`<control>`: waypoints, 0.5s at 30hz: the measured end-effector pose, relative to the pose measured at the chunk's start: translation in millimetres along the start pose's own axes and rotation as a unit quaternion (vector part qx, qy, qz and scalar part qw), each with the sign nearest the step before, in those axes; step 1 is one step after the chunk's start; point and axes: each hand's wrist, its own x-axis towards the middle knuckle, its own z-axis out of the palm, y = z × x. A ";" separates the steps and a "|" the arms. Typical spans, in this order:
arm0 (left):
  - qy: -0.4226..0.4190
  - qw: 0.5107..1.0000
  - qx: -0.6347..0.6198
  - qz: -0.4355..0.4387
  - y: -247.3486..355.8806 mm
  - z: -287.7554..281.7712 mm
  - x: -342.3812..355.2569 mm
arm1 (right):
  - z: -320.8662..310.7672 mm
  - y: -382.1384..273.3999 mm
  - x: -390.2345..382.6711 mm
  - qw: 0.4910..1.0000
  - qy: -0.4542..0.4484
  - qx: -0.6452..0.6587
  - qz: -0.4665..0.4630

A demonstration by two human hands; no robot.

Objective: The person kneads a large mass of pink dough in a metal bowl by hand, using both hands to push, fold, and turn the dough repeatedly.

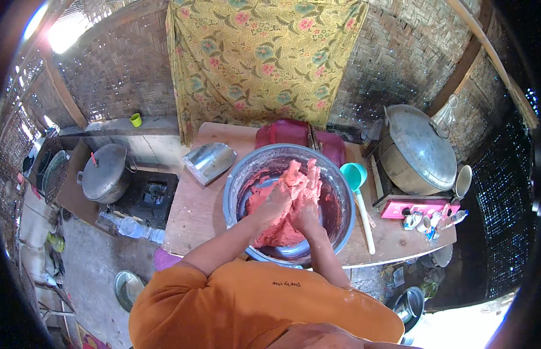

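A large grey-blue basin [231,200] stands on the table in front of me, with a mass of soft pink dough [279,235] inside. Both my hands are over the basin, close together and thickly coated with the dough. My left hand [273,205] comes in from the left, its fingers closed around a sticky pink clump. Against the same clump presses my right hand [306,214], with dough-covered fingers pointing up and partly bent. The dough hides much of the fingers. Pink smears cling to the basin's inner wall.
A teal dipper [355,174] with a white handle lies right of the basin, a metal scoop [210,163] to its left. Dark red bags [288,134] sit behind. Lidded pots stand on a stove at left [106,174] and on a pink-fronted stove at right [422,154].
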 end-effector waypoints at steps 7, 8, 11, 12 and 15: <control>-0.109 0.992 -0.058 -0.008 22.9 -32.8 3.3 | -20.6 -3.4 -3.3 0.992 -0.086 0.087 -0.029; -0.124 0.990 -0.061 0.002 19.5 -41.0 7.4 | -27.2 -6.1 -0.4 0.980 -0.072 0.179 -0.037; -0.173 0.983 -0.060 0.017 16.9 -56.4 15.1 | -48.5 -10.5 6.9 0.987 -0.068 0.126 -0.068; -0.195 0.979 -0.054 0.019 19.8 -54.0 13.5 | -52.8 -9.0 6.3 0.993 -0.076 -0.021 -0.084; -0.233 0.968 0.084 0.030 27.3 -36.7 1.3 | -44.4 -4.5 12.0 0.988 -0.067 -0.080 -0.113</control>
